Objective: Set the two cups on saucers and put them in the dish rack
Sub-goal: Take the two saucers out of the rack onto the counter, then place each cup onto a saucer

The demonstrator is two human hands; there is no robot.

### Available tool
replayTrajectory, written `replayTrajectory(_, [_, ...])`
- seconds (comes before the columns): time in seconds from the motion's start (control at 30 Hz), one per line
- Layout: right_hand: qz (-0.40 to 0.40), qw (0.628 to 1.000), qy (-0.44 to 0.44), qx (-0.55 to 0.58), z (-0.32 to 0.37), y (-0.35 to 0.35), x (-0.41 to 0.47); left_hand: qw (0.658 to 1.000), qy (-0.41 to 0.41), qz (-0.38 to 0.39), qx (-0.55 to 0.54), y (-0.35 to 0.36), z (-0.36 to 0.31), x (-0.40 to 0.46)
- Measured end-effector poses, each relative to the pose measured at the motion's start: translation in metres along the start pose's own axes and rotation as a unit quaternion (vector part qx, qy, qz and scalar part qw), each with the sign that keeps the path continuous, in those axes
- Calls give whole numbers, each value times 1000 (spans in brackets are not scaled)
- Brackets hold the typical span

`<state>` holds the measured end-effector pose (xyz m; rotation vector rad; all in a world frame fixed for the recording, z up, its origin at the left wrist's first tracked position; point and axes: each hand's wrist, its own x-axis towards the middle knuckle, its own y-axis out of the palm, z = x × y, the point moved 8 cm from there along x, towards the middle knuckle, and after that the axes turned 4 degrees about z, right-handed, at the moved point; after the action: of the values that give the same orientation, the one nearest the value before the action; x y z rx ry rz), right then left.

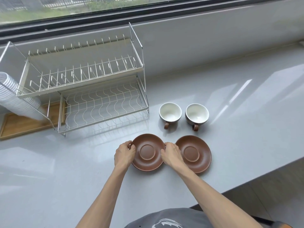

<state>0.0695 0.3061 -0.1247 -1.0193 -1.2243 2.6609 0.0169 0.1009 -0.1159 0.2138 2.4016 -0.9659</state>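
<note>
Brown left saucer point(148, 152) gripped at both rims by left hand point(124, 153) and right hand point(171, 154), fingers curled.
It is best kept level, clear of the right saucer point(193, 153) just beside.

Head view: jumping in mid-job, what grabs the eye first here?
Both hands hold the left saucer by its rim, left hand on its left edge, right hand on its right. The right saucer lies beside it, with two empty cups behind. The dish rack stands empty, far left.
</note>
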Motion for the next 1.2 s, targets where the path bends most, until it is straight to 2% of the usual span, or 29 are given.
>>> replayTrajectory(0.4, [20, 1000, -3, 0, -2, -12, 0, 998, 5, 17, 63, 6, -6, -2])
replayTrajectory(0.57, [17, 1000, 0, -18, -6, -33, 0, 990, 64, -22, 120, -1, -36, -7])
replayTrajectory(0.7, [-18, 1000, -5, -25, -15, -62, -1, 980, 132, -38, 144, 2, -81, -16])
replayTrajectory(0.83, [-45, 999, 12, -10, -34, -97, -1, 976, 177, -11, 124, 22, -127, -26])
replayTrajectory(0.93, [-75, 997, 23, 21, -50, -126, -2, 975, 197, 19, 104, 45, -157, -33])
replayTrajectory(1.1, [-180, 975, 36, 122, -80, -176, -4, 974, 217, 56, 38, 80, -197, -42])
replayTrajectory(1.2, [-195, 968, 43, 153, -92, -192, 1, 975, 211, 64, 16, 98, -210, -40])
